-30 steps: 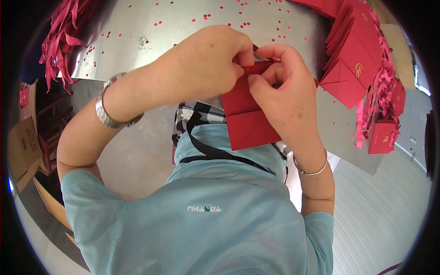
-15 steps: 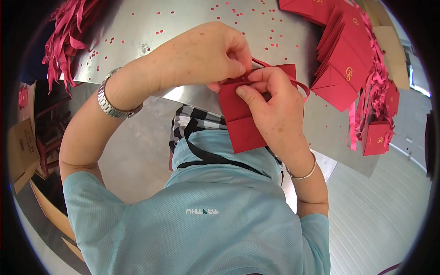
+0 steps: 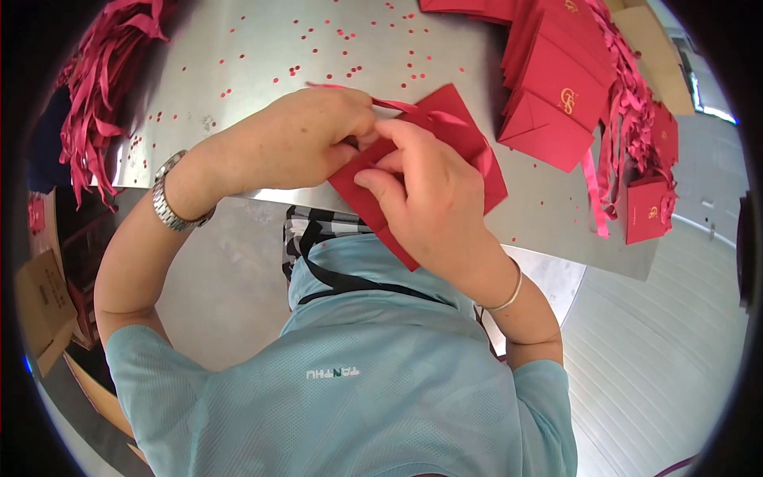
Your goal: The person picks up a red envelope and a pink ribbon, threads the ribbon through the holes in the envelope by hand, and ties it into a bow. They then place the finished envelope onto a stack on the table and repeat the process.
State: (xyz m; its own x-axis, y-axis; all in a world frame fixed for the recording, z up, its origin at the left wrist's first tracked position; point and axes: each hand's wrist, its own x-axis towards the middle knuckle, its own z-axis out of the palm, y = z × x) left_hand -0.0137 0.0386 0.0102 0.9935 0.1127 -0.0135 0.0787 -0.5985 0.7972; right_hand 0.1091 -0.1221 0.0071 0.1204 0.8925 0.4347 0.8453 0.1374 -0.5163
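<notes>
A small red paper gift bag [image 3: 455, 107] is tilted between my hands at the table's near edge, its lower corner over my lap. My right hand [image 3: 433, 195] grips its upper side, thumb and fingers curled in against it. Closed fingers of my left hand [image 3: 322, 131] meet the right fingertips at the bag's edge. A thin red ribbon [image 3: 393, 104] runs from the bag behind my left hand, and its end sticks out beyond the knuckles. The left fingertips are partly hidden, so exactly how they hold the ribbon is unclear.
On the metal table [image 3: 262, 60] lie many small red paper dots. Overlapping red bags [image 3: 548, 119] stand at the right, with ribbon handles [image 3: 628, 95] bunched along their far side. Loose red ribbons [image 3: 99, 87] hang over the left edge. A cardboard box [image 3: 46, 298] is lower left.
Both hands and the bag have shifted left, and the bag has turned so its corner points down. The ribbon's end now shows past my left hand. My view has moved slightly.
</notes>
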